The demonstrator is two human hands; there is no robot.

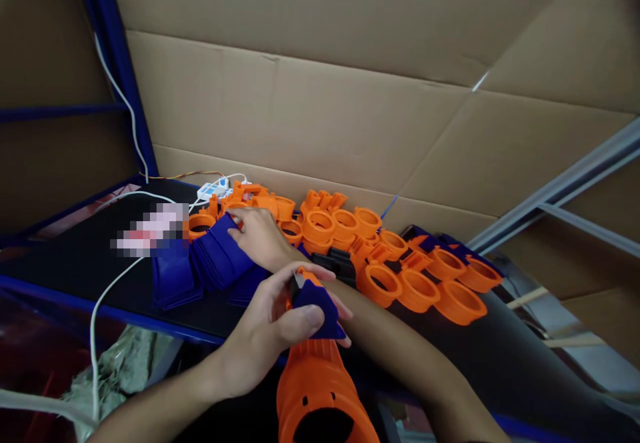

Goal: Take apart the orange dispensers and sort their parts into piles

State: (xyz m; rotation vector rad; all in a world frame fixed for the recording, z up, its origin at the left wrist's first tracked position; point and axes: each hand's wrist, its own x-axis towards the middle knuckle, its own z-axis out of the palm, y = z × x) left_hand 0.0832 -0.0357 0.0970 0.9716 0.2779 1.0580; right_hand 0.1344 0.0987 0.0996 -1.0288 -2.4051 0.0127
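Note:
My left hand is closed round the top of a large orange plastic tube, its thumb pressing a dark blue wedge-shaped piece against the tube's end. My right hand reaches across over the left arm to a stack of the same dark blue pieces on the black table. Its fingers are curled on the top piece of the stack. The tube's lower open end points toward me near the bottom edge.
Several orange plastic rings are heaped across the black table, right of the blue stack. A white power strip and a white cable lie at the left. Cardboard sheets wall the back; a blue frame post stands left.

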